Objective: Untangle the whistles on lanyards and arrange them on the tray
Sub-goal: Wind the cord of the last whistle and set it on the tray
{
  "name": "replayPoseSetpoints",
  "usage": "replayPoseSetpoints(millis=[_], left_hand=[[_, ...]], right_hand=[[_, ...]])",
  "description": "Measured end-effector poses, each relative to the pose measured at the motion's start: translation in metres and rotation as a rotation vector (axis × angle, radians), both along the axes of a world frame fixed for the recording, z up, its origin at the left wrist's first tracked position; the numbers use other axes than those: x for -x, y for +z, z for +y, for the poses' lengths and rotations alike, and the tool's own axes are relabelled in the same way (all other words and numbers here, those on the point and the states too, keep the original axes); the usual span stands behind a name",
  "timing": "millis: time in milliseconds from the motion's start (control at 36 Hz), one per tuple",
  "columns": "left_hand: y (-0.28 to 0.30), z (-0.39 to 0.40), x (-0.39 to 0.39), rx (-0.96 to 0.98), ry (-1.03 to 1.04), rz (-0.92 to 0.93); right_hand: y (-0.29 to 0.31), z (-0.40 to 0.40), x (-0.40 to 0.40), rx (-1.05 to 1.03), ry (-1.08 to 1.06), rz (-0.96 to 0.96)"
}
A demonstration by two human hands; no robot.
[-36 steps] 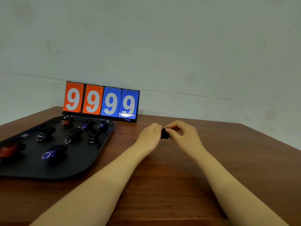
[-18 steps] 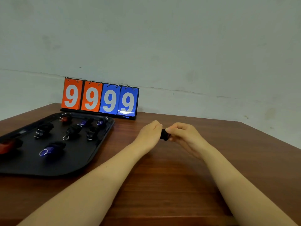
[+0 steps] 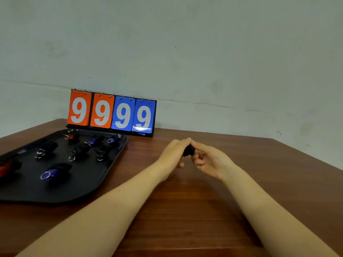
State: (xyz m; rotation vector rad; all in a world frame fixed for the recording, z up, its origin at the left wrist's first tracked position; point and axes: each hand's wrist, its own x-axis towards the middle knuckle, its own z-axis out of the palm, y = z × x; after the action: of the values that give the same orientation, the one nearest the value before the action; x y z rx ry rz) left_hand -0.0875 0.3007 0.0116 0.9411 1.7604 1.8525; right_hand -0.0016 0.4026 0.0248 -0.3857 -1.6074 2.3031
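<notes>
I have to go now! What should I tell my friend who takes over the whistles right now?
Both hands hold one small black whistle over the table: left hand and right hand pinch it between the fingertips.
Tray sits at the left, with several whistles already laid out on it.
Done: those whistles.
Left: finish this black one and set it on the tray.

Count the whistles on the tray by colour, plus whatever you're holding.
On the tray:
Red whistles: 2
Blue whistles: 3
Black whistles: 3
Black piece, pinched between left hand and right hand: 1
Total: 9
</notes>
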Motion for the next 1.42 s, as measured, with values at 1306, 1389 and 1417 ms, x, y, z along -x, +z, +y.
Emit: replayPoseSetpoints(millis=[1306,1389,1417], left_hand=[[0.002,-0.003,-0.006,-0.290,-0.102,-0.252],[0.001,0.000,-0.007,-0.285,-0.092,-0.281],[0.000,0.001,-0.006,-0.292,-0.090,-0.292]], right_hand=[[-0.005,-0.021,0.011,-0.078,-0.178,0.055],[-0.005,-0.021,0.014,-0.192,-0.260,0.052],[-0.005,-0.020,0.013,-0.273,-0.302,0.040]])
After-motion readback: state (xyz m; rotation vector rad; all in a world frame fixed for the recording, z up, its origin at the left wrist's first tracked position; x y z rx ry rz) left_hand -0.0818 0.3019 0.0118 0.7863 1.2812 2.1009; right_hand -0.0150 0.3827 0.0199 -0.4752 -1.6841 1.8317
